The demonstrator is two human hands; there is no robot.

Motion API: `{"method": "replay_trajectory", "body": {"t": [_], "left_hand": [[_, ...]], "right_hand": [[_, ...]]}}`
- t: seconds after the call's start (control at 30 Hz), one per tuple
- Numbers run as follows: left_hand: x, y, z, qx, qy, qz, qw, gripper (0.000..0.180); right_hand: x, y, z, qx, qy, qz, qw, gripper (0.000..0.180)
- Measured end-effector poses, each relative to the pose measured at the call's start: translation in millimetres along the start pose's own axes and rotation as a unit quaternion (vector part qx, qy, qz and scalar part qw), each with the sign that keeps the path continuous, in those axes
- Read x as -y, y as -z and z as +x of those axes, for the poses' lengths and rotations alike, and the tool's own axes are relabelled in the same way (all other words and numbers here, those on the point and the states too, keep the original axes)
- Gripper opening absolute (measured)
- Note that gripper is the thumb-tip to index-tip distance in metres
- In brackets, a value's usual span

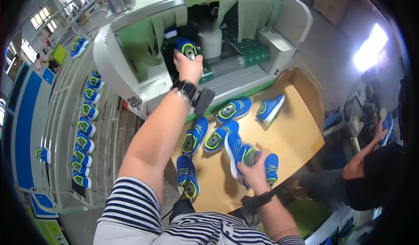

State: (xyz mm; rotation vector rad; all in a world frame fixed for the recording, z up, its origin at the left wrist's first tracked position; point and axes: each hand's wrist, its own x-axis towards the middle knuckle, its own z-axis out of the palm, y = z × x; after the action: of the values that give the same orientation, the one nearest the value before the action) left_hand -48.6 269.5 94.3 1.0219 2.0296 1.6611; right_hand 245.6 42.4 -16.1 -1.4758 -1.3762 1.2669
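Note:
My left hand (188, 66) reaches into the mouth of a white machine (126, 57) and grips a blue shoe (187, 48) with a green lining, held over the green belt (248, 49) inside. My right hand (255, 168) holds another blue shoe (239, 151) by its opening, just above a brown cardboard tray (297, 127). Several more blue shoes (233, 110) lie loose on that tray between my two hands. Both wrists carry black bands.
Green strip curtains (253, 14) hang over the machine opening. A metal rack conveyor (65, 114) at the left carries a row of blue shoes (85, 127). Another person (371, 171) in dark clothes sits at the right, holding a blue shoe (386, 127).

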Motion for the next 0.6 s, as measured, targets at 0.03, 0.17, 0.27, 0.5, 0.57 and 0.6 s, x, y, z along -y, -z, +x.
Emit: {"method": "replay_trajectory", "body": {"t": [0.03,0.17,0.27,0.5,0.57,0.6], "left_hand": [[7,-4,-21,0.036,-0.032,-0.016,0.999,0.092],[47,42,-128,0.162,-0.169,-0.013,0.972,0.071],[65,105,-195,0.354,-0.053,0.038,0.933,0.051],[120,178,-265,0.467,0.110,0.088,0.873,0.042],[125,192,-268,0.429,0.157,0.052,0.888,0.039],[132,198,-271,0.403,0.193,0.013,0.895,0.037]], "right_hand": [[22,14,19,0.000,0.025,0.031,0.999,0.089],[133,36,145,-0.100,0.366,-0.007,0.925,0.076],[210,16,233,-0.109,0.462,-0.099,0.875,0.075],[164,23,338,0.036,0.308,-0.348,0.885,0.065],[185,48,288,0.176,0.239,-0.335,0.894,0.064],[192,63,234,0.184,0.277,-0.320,0.887,0.063]]}}
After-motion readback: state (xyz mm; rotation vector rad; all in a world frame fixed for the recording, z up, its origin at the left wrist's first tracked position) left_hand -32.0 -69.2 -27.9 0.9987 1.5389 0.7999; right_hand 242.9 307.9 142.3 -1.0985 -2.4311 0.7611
